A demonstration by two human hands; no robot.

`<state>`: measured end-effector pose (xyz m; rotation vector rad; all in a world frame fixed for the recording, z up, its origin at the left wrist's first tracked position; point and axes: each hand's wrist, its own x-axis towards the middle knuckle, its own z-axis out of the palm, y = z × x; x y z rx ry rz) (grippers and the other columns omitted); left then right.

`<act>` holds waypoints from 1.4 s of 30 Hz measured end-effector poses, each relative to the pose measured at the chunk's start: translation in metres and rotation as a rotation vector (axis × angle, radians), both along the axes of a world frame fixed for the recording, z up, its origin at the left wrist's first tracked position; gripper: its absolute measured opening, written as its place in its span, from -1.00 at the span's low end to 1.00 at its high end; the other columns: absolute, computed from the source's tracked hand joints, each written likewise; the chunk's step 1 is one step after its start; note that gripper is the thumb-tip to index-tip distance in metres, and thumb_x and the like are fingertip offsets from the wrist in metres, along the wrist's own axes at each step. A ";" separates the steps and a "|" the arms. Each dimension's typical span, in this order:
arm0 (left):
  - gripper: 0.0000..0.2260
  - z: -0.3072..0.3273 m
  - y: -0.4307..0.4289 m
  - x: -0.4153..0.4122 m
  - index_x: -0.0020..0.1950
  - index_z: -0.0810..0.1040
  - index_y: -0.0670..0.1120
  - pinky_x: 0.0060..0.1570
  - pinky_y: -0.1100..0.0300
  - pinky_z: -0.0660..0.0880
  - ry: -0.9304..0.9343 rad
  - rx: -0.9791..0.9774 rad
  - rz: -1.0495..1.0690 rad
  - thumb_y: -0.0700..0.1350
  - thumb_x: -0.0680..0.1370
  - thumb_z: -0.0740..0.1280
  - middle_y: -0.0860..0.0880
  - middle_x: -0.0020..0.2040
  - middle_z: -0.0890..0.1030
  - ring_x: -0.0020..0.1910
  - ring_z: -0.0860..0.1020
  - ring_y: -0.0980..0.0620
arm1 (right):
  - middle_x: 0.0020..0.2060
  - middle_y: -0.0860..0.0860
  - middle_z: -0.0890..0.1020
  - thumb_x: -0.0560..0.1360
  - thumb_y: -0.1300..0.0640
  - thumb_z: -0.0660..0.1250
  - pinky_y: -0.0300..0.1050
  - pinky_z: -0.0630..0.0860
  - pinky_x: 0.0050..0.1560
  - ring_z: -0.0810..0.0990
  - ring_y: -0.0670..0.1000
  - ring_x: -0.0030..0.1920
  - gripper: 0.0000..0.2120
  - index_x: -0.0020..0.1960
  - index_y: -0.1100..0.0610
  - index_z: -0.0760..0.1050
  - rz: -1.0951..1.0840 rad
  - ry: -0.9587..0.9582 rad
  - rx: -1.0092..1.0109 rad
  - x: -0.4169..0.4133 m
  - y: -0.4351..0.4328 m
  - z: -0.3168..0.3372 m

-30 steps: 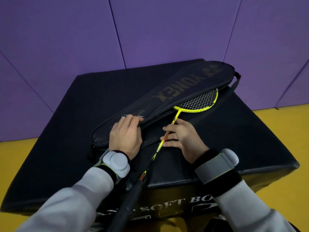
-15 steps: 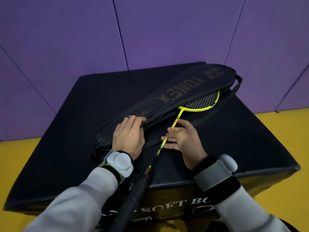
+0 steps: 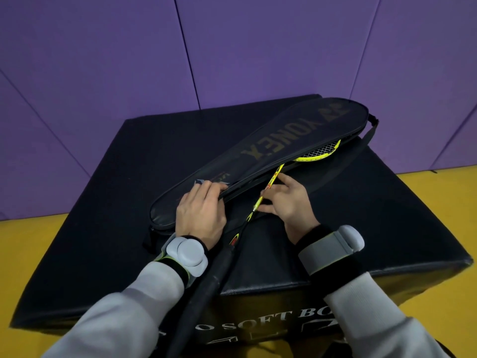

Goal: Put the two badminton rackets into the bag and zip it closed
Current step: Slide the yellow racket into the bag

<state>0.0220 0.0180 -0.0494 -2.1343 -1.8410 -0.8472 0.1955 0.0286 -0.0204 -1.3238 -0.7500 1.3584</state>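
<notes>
The left hand (image 3: 201,215) grips the flap of the open Yonex racket bag (image 3: 271,148) on the black surface (image 3: 103,202) while the right hand (image 3: 289,202) pinches the shaft of the yellow racket (image 3: 273,178), whose head is partly inside and handle outside; no second racket shows, and zipping remains.

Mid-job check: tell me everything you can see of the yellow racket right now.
The yellow racket lies diagonally on the black soft box, head pointing away from the person. Its strung yellow head is partly tucked under the open bag's upper flap; only the near rim and white strings show. The thin shaft, yellow with red marks, turns black toward the black wrapped grip, which overhangs the box's near edge. The right hand holds the shaft just outside the bag opening.
</notes>
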 end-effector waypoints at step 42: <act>-0.79 -0.005 0.005 -0.001 0.03 0.60 -0.04 -0.08 0.04 0.51 0.000 0.031 -0.004 -0.22 0.42 0.38 0.04 -0.10 0.60 -0.08 0.56 -0.04 | 0.06 -0.08 0.55 0.41 -0.33 0.28 0.19 0.12 0.51 0.48 -0.04 0.19 -0.50 0.20 -0.06 0.62 0.687 -1.172 0.912 -0.012 -0.058 -0.028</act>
